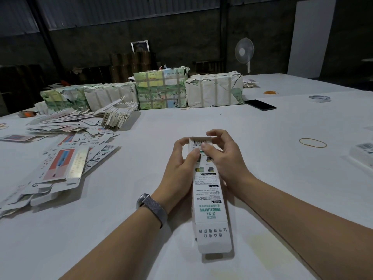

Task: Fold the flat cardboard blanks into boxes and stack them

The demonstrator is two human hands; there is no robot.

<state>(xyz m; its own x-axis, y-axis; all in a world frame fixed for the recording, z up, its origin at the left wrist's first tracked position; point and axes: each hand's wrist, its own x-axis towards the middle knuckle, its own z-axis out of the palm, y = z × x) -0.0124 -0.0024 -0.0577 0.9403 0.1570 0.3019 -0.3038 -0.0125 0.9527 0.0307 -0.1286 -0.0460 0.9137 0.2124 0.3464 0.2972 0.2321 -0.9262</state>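
A long, narrow white box (210, 201) with green and black print lies lengthwise in front of me, above the white table (262, 178). My left hand (179, 168) grips its left side near the far end, thumb on the printed face. From the right, my right hand (224, 158) holds the same end, thumb by the barcode and fingers curled over the far flap. The near end flap sticks out flat toward me. A heap of flat printed blanks (60, 164) lies spread at the left.
Wrapped, strapped bundles (161, 89) stand in a row at the back. A black phone (260, 105), a tape roll (319, 98) and rubber bands (312, 142) lie to the right. Folded boxes (363, 156) show at the right edge. A fan (244, 51) stands behind.
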